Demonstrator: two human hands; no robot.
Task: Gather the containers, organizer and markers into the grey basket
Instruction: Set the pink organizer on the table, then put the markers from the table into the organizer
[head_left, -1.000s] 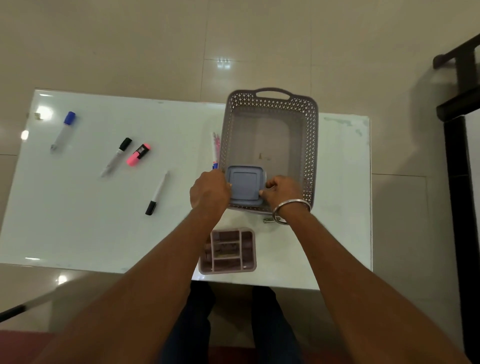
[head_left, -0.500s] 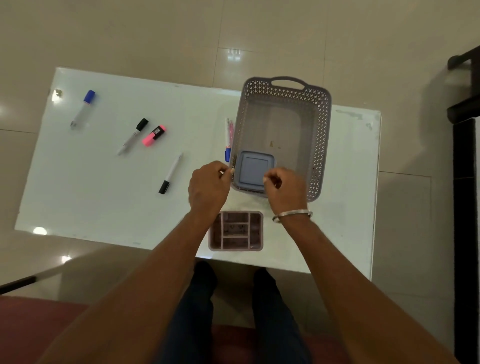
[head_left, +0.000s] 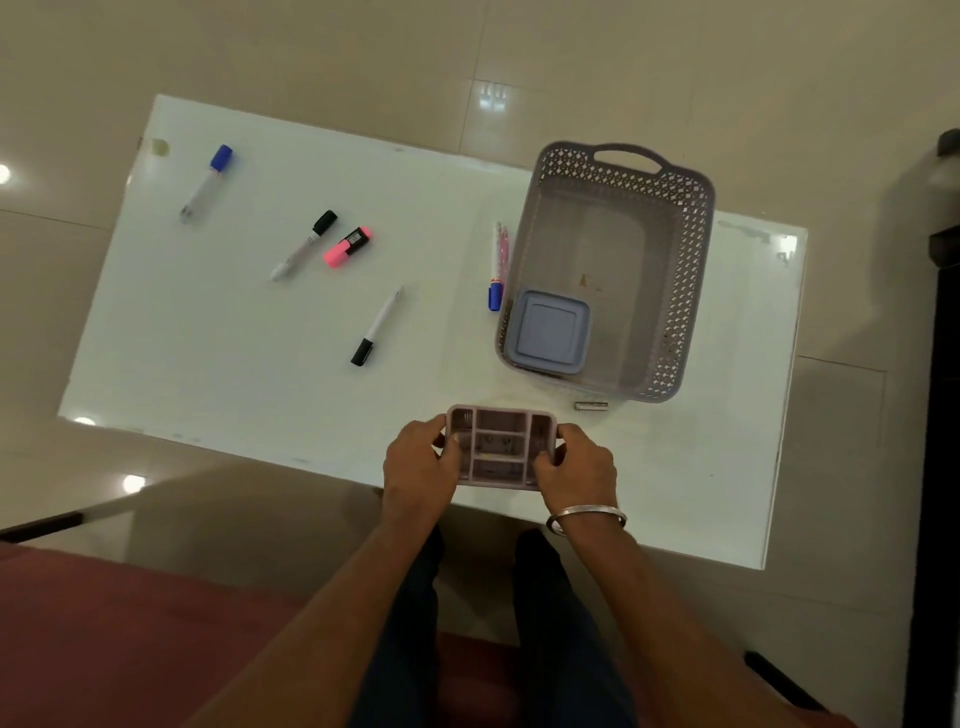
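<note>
The grey perforated basket (head_left: 691, 249) stands on the right half of the white table (head_left: 249, 364). A blue-lidded square container (head_left: 548, 332) lies in its near left corner. The pinkish-grey organizer (head_left: 501, 447) with several compartments sits at the table's near edge. My left hand (head_left: 415, 467) grips its left side and my right hand (head_left: 579, 465) grips its right side. Loose on the table are a blue-capped marker (head_left: 207, 183), a black-capped marker (head_left: 305, 244), a pink highlighter (head_left: 347, 246), a thin black-tipped pen (head_left: 376, 328) and a pink pen with a blue cap (head_left: 497, 266) beside the basket.
A small metal cylinder (head_left: 591, 406) lies just in front of the basket. My legs are below the table's near edge, over a reddish seat (head_left: 104, 634). Dark furniture (head_left: 943, 364) stands along the right. The floor is glossy beige tile.
Both hands let go of the blue-lidded container in the basket and drew back to the organizer at the near edge, now gripping it on both sides. The camera view shifted.
</note>
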